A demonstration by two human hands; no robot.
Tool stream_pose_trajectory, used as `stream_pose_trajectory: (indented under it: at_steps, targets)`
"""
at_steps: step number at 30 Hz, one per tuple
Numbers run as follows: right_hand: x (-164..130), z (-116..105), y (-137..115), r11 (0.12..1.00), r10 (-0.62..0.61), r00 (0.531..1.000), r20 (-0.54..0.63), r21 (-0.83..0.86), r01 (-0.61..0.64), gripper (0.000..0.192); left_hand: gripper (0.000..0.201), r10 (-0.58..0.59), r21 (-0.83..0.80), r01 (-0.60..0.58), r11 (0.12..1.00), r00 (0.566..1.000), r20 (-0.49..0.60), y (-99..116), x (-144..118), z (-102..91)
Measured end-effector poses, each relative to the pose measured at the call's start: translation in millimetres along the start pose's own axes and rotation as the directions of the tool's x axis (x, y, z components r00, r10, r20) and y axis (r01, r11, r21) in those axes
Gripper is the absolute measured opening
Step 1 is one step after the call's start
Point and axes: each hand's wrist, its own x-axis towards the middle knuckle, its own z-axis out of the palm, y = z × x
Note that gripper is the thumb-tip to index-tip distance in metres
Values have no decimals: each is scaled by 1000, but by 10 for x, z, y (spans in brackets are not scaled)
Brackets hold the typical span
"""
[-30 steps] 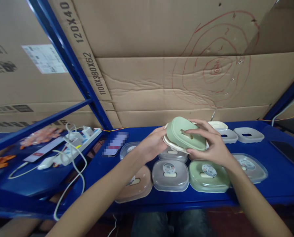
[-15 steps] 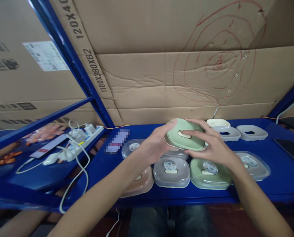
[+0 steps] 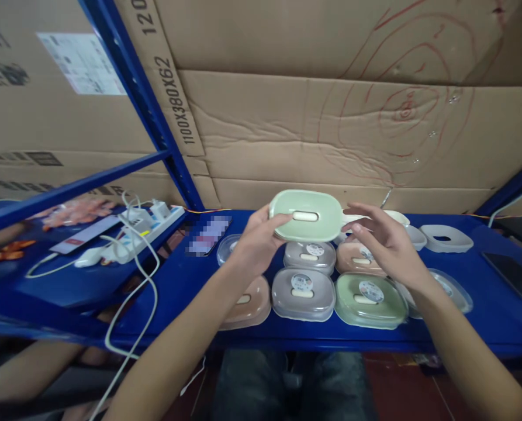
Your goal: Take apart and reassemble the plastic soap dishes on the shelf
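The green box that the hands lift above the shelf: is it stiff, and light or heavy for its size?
The green box is probably stiff: its rim stays straight though the left hand grips only one end. Probably light, since that one hand carries it; the right hand is open beside it. Its smooth plastic may be slippery.

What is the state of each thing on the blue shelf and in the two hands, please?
Left hand: holds the green box in the air.
Right hand: open, beside the green box, fingers spread.
Green box: lifted, level.
Grey box: closed, on the shelf.
Green lidded box: closed, on the shelf.
Pink box: on the shelf, partly hidden by the left arm.
Power strip: has plugs in it.
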Motion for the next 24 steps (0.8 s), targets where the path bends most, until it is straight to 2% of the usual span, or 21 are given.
stream_pose_trajectory:
  at_steps: [2,4,7,10,12,14,17,19,21,24]
  targets:
    - [-43,19,-105,990,-63,996,56,-122,70,38,53,50,-26,-52,998,997,-62,68,43,-156]
    - [-103,122,-241,954,-150,968,199,-229,195,33,58,94,-53,-100,994,990,-104,117,99,-280]
    - [-207,468,-453,884,-263,863,431,-250,395,39,62,119,-112,-133,985,985,-125,146,194,-354]
    - [-274,901,-607,815,-330,761,558,-238,528,46,60,114,-173,-133,976,987,-116,169,264,-332]
    - [-260,1119,-647,781,-310,715,627,-260,568,48,55,111,-203,-133,970,987,-114,207,281,-321]
    - [-178,1246,-625,776,-284,712,643,-281,564,51,50,106,-213,-128,969,988,-112,263,281,-348]
    - [67,1337,-497,811,-248,767,592,-306,498,50,51,93,-190,-109,976,991,-95,347,283,-475]
    - [281,1405,-381,834,-211,785,583,-312,456,51,51,73,-171,-90,981,992,-101,384,301,-597]
    - [495,1506,-268,854,-188,768,612,-284,436,56,48,45,-172,-68,983,990,-136,405,328,-719]
    - [750,1687,-132,892,-208,707,676,-165,421,60,38,-2,-238,-50,970,977,-212,423,366,-864]
